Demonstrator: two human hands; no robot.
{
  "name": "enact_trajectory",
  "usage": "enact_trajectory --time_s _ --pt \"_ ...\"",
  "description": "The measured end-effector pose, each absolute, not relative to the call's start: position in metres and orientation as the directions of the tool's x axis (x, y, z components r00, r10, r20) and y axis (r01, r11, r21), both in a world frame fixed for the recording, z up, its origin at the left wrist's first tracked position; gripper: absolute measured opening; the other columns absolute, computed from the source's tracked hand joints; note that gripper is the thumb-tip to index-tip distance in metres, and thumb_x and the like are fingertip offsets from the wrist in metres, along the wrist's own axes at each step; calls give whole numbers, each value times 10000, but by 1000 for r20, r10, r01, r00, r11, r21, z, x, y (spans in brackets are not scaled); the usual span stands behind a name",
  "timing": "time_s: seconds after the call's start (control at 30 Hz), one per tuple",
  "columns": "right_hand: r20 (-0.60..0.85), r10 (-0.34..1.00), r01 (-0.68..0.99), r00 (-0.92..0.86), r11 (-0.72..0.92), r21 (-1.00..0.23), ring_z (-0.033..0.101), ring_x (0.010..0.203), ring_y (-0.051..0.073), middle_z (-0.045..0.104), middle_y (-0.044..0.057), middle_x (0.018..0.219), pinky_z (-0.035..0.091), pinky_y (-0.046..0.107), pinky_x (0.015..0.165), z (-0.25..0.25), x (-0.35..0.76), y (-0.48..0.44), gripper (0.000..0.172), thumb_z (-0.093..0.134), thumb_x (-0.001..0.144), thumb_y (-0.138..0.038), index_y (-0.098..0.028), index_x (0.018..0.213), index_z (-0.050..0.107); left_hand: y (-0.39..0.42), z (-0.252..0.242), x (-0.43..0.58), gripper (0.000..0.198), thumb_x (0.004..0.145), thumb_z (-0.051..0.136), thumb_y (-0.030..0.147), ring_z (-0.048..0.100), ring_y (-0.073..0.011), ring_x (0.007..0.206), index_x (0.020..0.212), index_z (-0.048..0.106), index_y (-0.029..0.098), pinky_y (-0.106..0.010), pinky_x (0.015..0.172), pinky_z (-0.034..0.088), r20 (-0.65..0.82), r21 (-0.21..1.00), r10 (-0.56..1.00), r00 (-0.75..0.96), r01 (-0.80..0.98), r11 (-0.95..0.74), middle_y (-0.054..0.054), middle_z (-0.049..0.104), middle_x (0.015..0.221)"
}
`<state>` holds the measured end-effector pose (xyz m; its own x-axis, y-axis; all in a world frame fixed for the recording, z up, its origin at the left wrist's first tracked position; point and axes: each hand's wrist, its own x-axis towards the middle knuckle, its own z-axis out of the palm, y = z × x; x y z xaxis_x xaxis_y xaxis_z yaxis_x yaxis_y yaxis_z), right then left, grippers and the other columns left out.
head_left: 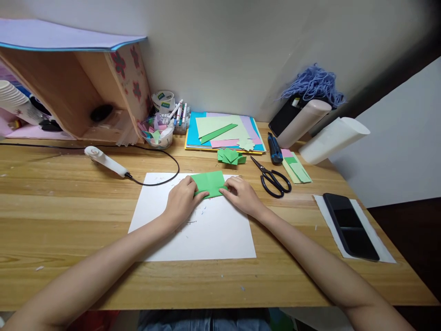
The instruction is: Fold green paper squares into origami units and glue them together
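A folded green paper [209, 182] lies over the upper part of a white sheet [203, 234]. At its left side my left hand [181, 200] grips the edge, the thumb along the near edge. On the right, my right hand [242, 195] pinches the paper's near corner between thumb and curled fingers. Just beyond sits a folded green paper shape [231, 157]. Black-handled scissors [272, 177] lie to the right of it, blades pointing up and left.
Behind are stacked coloured papers [225, 131], a tub of scraps [156, 132] and a blue cutter [274, 148]. A white corded tool [106, 162] lies left; a black phone [350, 226] rests right. Paper rolls [334, 139] stand at the back right.
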<state>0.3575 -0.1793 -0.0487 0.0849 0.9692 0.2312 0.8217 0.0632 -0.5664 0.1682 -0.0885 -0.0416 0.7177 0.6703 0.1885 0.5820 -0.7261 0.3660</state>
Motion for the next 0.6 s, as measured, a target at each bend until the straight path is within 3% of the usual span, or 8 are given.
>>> enact_trajectory --time_s 0.33,0.6 --pt "218 966 863 136 -7 -504 442 656 159 501 16 663 317 264 600 -48 352 -181 204 538 816 -265 -191 652 441 -88 -41 172 385 836 430 505 537 -215 728 723 551 157 -303 539 324 133 233 676 725 640 -732 -85 541 823" --pt "219 963 845 158 -17 -535 454 668 166 508 12 657 326 268 607 -51 354 -180 176 551 801 -273 -196 679 449 -89 -40 172 391 833 423 519 535 -211 743 748 555 161 -292 536 332 88 290 700 708 654 -698 -89 528 858"
